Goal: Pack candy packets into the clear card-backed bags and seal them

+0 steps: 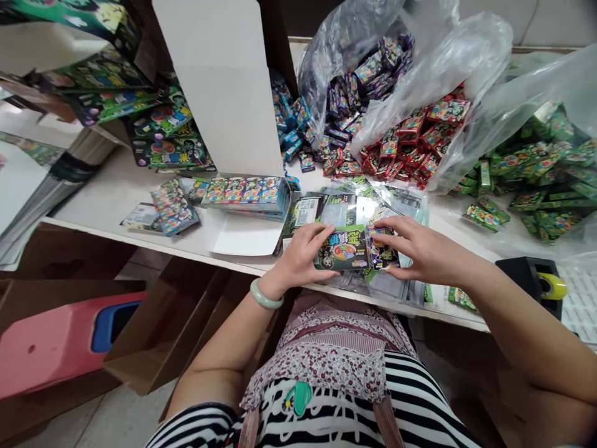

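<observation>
Over the near edge of the white table (109, 193), the dark, green-edged packet (345, 250) has its left end pinched between the thumb and bent fingers of the left hand (301, 255), while just beside the packet's right end a small purple box (383, 256) sits within the curled fingers and thumb of the right hand (424, 252), gripped. Clear plastic sleeves (334, 214) lie under and just beyond the packet, with a white-lidded carton (228, 124) to its left. Farther beyond the packet, red boxes (415, 146) lie heaped, and behind these, purple boxes (345, 93).
</observation>
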### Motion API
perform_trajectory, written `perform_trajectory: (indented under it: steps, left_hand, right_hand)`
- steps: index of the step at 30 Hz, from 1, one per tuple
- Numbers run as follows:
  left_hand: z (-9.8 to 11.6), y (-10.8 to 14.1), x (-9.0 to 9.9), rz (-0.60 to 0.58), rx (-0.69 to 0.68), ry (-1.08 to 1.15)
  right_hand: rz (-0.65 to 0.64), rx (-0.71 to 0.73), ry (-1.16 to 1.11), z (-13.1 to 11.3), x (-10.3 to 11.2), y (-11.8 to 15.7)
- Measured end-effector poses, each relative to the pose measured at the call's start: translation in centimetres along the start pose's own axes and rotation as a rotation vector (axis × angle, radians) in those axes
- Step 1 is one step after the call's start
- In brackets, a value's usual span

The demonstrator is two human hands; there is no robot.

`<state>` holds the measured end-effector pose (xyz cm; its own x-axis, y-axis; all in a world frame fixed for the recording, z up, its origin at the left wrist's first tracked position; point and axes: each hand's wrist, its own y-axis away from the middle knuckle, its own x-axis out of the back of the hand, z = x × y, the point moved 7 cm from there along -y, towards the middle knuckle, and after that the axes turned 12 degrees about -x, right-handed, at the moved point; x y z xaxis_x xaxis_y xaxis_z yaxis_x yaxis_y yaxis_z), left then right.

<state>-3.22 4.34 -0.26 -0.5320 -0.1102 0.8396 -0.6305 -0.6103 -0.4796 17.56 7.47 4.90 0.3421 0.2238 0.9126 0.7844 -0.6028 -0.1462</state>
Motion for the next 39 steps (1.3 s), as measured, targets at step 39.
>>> perform_trajectory:
  steps: [39]
  left_hand:
    - [-1.4,2.7,3.6,0.259,0.164,0.253]
  right_hand:
    - [0.065,-0.472,-0.333,7.5,-11.6,-28.5]
